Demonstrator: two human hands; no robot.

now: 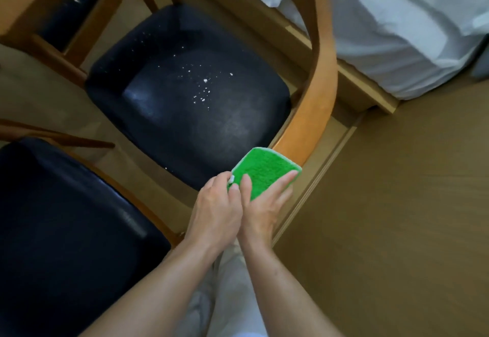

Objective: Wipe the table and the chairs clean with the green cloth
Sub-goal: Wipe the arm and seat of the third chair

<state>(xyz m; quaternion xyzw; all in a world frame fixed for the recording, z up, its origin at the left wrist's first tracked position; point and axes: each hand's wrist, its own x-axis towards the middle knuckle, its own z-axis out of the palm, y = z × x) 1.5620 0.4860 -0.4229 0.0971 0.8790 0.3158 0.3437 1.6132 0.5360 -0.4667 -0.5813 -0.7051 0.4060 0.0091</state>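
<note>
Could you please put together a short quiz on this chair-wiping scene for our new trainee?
1. True or false: the dark seat of the middle chair carries white crumbs.
2. What lies under the green cloth? A) the white bedding B) the curved wooden chair back C) the floor
3. Fill in: the left hand pinches the cloth's near ____.

Key
1. True.
2. B: the cloth rests on the lower end of the chair back, with the right hand spread over it.
3. Corner, where a small white tag shows.
</note>
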